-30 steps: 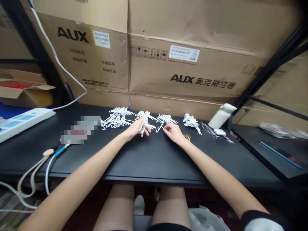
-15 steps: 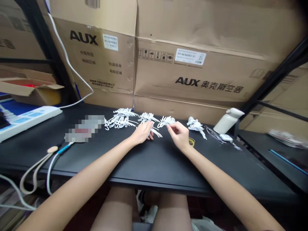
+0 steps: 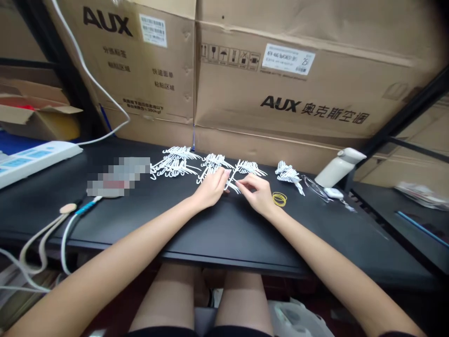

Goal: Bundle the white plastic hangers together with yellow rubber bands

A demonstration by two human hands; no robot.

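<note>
Logging from the head feed, nearest first: both bare forearms are reaching out over the front edge of the black table (image 3: 224, 234), and loose cables (image 3: 42, 238) are trailing off the edge well out past the left forearm. The left hand (image 3: 211, 188) is lying knuckles-up, fingers half curled and fingertips pressing on a bundle of small white hangers (image 3: 234, 183). The right hand (image 3: 258, 195) is closing thumb and forefinger in a narrow pinch on the other end of it. The bundle is sitting between the two hands, low on the tabletop. Change noted: half a second ago the hands were apart, and the right was pinching in the air by itself. Now they are meeting on the one bundle, so I am judging the gathering as in hand, not finished. Yellow rubber bands (image 3: 279, 199) are lying untouched just outside the right hand. Beyond the fingertips, heaps of hangers (image 3: 175, 164) are spreading in a row. A white bottle (image 3: 337, 166) is leaning farther off on the right side, and a power strip (image 3: 35, 157) is lying far off to the left. Cardboard boxes (image 3: 280, 70) are closing off the back. Hard to make out: the fingers are covering the middle of the bundle, so I cannot count its pieces. A pixelated patch (image 3: 117, 177) left of the left hand is unreadable, and the right elbow is running out of frame.
</note>
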